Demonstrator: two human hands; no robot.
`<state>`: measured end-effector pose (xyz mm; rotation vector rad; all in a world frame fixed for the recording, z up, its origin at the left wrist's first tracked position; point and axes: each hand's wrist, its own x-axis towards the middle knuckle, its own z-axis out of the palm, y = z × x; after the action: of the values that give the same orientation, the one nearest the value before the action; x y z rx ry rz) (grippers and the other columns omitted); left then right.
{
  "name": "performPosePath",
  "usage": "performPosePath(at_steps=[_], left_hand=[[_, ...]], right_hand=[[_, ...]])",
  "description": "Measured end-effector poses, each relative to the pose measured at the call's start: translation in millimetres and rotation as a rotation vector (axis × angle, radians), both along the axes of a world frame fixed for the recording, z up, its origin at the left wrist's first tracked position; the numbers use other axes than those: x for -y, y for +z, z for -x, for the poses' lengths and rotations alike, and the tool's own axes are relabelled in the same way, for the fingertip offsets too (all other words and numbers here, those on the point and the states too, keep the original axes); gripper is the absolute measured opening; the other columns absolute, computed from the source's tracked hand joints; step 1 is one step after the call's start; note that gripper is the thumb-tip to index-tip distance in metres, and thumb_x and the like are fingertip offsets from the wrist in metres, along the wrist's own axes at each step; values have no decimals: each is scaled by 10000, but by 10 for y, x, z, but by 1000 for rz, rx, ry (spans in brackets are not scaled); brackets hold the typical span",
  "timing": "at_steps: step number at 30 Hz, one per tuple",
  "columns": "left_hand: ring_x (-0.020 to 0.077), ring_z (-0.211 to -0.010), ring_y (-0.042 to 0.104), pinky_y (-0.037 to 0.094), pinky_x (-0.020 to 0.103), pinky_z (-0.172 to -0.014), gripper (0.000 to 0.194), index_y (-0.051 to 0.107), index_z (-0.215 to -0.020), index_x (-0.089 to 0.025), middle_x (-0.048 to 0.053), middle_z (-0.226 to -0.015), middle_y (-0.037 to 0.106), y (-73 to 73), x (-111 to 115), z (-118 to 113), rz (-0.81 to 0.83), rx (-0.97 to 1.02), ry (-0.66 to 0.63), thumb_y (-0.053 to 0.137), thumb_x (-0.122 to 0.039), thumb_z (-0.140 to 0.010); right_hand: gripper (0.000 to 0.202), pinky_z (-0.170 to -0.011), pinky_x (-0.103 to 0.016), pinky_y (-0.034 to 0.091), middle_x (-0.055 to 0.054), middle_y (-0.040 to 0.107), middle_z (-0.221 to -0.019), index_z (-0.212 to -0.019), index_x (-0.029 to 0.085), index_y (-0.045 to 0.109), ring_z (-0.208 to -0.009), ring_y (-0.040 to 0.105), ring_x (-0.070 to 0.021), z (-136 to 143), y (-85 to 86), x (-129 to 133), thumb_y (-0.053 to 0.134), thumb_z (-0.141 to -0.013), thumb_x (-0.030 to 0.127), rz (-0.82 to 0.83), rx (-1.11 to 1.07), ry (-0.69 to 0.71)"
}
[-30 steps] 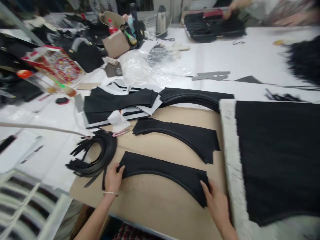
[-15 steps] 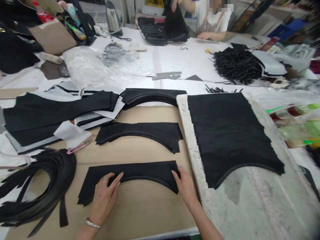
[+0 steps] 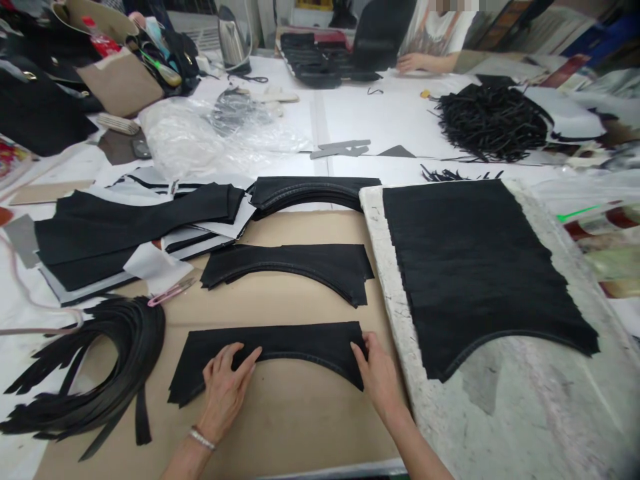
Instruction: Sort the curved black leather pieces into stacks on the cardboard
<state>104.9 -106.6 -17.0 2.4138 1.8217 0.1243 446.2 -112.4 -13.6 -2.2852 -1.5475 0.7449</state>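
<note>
A curved black piece [image 3: 295, 340] lies flat on the near part of the tan board [image 3: 280, 303], its long straight edge facing the board's far side and its arched edge facing the board's near side. The person's left hand [image 3: 224, 393], a pale bracelet [image 3: 203, 438] at its wrist, comes in over the board's near edge and touches the piece left of its arch; its fingers are loosely bent with the thumb set apart, and whether they pinch the material cannot be told. The right hand [image 3: 381, 379], near the board's right edge, has its thumb on the piece's right end and its other fingers along that end; how firmly they grip cannot be told. A second black piece [image 3: 300, 257] of similar shape lies midway up the board, and a stack of curved pieces [image 3: 315, 190] sits at the board's far edge. Over the board's left side lie a coil of black strips [image 3: 140, 353], pink snips [image 3: 173, 292] and a white scrap [image 3: 157, 267]. Just beside the board's right edge is a pale slab [image 3: 520, 407] bearing a large black sheet [image 3: 470, 267]. Beyond the board, the white surface [image 3: 400, 113] holds crumpled clear plastic [image 3: 180, 137], grey flat strips [image 3: 340, 148] and a co-worker's resting hand [image 3: 410, 63].
</note>
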Motion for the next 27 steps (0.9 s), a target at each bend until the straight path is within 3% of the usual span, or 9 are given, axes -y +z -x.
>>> performPosePath(at_steps=[3, 6, 11, 16, 20, 23, 27], left_hand=[[237, -1142, 484, 368, 410, -869, 389, 557, -1237, -418, 87, -1196, 538, -14, 4, -7, -16, -22, -5, 457, -243, -903], [245, -1159, 469, 360, 411, -870, 392, 561, -1231, -421, 88, -1198, 537, -36, 7, -6, -23, -19, -11, 463, -238, -898], [261, -1170, 456, 345, 428, -886, 387, 573, -1223, -408, 97, -1203, 526, -57, 10, -2, -32, -29, -21, 474, -236, -891], [247, -1170, 449, 332, 430, -911, 417, 550, -1239, -426, 90, -1202, 529, -23, 25, -14, -42, -92, -48, 481, -208, -889], [248, -1179, 445, 335, 423, -901, 399, 561, -1223, -424, 85, -1198, 540, 42, 20, -31, -59, -104, -42, 495, -222, -886], [243, -1160, 461, 338, 416, -893, 365, 590, -1182, -413, 67, -1171, 563, 109, -26, -64, -98, -72, -39, 523, -233, -871], [208, -1099, 500, 361, 379, -881, 304, 621, -1129, -347, 42, -1111, 600, 172, -204, -186, -176, 54, -38, 547, -225, -860]], right_hand=[[293, -756, -361, 459, -125, 562, -1072, -1139, 165, 481, -959, 560, -251, 26, 56, 12, 433, -924, 358, -177, 138, 27], [233, -815, -393, 421, -108, 550, -1074, -1133, 200, 527, -979, 522, -244, 97, 129, 25, 423, -933, 258, -272, 255, 178], [272, -835, -401, 396, -78, 553, -1111, -1184, 236, 529, -980, 495, -234, 274, 130, 80, 460, -922, 243, -154, 184, 440], [303, -838, -423, 387, -88, 549, -1132, -1213, 243, 524, -1005, 488, -254, 272, -8, 150, 479, -919, 300, -141, 189, 466], [282, -829, -433, 395, -86, 555, -1102, -1180, 240, 530, -996, 501, -254, 219, 18, 125, 479, -921, 341, -139, 135, 497], [242, -834, -407, 413, -72, 564, -1073, -1133, 240, 529, -986, 521, -225, 150, 110, -58, 443, -940, 358, -162, 55, 469], [275, -876, -384, 429, -95, 536, -1122, -1195, 215, 493, -1030, 516, -215, 22, 199, -661, 390, -958, 310, -283, 122, 380]])
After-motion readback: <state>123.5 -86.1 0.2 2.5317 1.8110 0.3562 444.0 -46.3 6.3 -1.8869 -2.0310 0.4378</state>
